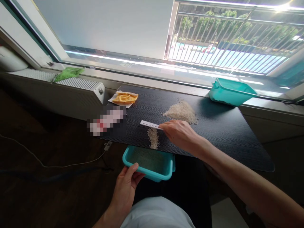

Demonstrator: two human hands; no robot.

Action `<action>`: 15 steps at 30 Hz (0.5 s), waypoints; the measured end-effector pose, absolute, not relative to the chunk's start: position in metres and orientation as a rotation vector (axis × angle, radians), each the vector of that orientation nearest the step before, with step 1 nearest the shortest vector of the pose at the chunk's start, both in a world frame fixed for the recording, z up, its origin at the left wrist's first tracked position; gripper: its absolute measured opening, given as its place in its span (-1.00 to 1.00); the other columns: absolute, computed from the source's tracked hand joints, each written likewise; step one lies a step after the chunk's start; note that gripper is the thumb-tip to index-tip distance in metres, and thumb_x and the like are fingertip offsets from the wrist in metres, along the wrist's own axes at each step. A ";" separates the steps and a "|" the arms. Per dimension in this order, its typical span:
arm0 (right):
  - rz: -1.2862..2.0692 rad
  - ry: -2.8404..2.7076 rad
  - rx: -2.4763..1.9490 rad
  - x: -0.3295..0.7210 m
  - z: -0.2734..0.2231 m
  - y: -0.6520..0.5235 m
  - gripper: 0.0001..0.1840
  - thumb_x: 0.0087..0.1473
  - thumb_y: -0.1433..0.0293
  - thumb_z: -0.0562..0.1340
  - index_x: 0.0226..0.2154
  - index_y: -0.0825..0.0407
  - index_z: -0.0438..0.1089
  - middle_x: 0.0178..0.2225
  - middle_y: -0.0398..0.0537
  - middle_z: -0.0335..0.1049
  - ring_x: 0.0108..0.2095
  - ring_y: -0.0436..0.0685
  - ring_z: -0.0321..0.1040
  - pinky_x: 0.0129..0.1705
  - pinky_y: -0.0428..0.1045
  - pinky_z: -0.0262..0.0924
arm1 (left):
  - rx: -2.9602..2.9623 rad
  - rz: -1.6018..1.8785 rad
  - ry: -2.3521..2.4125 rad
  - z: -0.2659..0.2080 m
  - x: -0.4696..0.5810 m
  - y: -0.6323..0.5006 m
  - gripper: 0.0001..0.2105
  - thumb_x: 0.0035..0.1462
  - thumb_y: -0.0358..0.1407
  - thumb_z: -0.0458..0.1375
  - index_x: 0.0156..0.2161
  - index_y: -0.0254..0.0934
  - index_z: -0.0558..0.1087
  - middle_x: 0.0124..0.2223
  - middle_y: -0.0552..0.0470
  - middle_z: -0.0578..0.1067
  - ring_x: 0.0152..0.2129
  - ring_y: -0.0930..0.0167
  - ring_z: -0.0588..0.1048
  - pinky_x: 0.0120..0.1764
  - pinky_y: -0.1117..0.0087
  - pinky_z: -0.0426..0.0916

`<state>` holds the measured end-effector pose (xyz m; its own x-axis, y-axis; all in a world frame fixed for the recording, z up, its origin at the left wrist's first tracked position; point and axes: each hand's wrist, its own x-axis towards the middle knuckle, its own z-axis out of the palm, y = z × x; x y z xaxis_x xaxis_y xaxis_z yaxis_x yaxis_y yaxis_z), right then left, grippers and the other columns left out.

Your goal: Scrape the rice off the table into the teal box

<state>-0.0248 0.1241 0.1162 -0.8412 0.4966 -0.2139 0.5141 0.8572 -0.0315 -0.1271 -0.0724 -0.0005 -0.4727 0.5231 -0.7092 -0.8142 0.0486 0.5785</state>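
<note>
Dark-marked white strip, short streak of pale grains beside it, larger mound behind, teal tub in front

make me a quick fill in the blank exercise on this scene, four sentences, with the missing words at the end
1. The strip in the right hand is ____ in colour.
2. The ____ hand grips the nearer tub by its rim.
3. The farther tub stands to the ____ of the large rice pile in the picture.
4. The cloth on the radiator is ____ in colour.

Missing words: white; left; right; green
</note>
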 end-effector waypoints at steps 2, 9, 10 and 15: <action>-0.188 2.840 0.722 -0.014 0.114 0.109 -0.75 0.24 0.52 0.05 -0.17 0.05 0.43 -0.21 -0.04 0.53 -0.24 0.09 0.38 -0.36 -0.06 0.02 | -0.352 1.633 1.288 0.001 -0.128 -0.071 -0.88 -0.07 -0.49 0.30 -0.42 -0.32 0.45 -0.49 0.09 0.55 -0.56 0.48 0.53 -0.38 0.44 0.51; -0.348 2.890 0.557 0.021 0.111 0.053 -0.83 0.21 0.55 0.14 -0.22 0.08 0.42 -0.25 -0.04 0.52 -0.31 0.10 0.34 -0.32 -0.03 0.08 | -0.324 1.583 1.271 0.005 -0.123 -0.071 -0.93 0.05 -0.49 0.23 -0.31 -0.34 0.50 -0.40 0.00 0.61 -0.52 0.46 0.55 -0.36 0.42 0.53; -0.375 2.899 0.549 0.026 0.112 0.048 -0.84 0.21 0.55 0.14 -0.23 0.08 0.42 -0.26 -0.05 0.52 -0.33 0.09 0.34 -0.32 -0.03 0.09 | -0.324 1.574 1.271 0.005 -0.121 -0.071 -0.93 0.06 -0.49 0.22 -0.31 -0.34 0.50 -0.39 -0.01 0.61 -0.51 0.45 0.56 -0.36 0.42 0.53; -0.443 2.935 0.688 0.056 0.130 0.068 -0.75 0.25 0.49 0.08 -0.20 0.01 0.47 -0.24 -0.07 0.55 -0.30 0.08 0.39 -0.31 -0.06 0.14 | -0.330 1.494 1.288 0.006 -0.110 -0.069 -0.92 0.08 -0.52 0.19 -0.33 -0.34 0.48 -0.40 0.00 0.59 -0.52 0.46 0.55 -0.37 0.43 0.53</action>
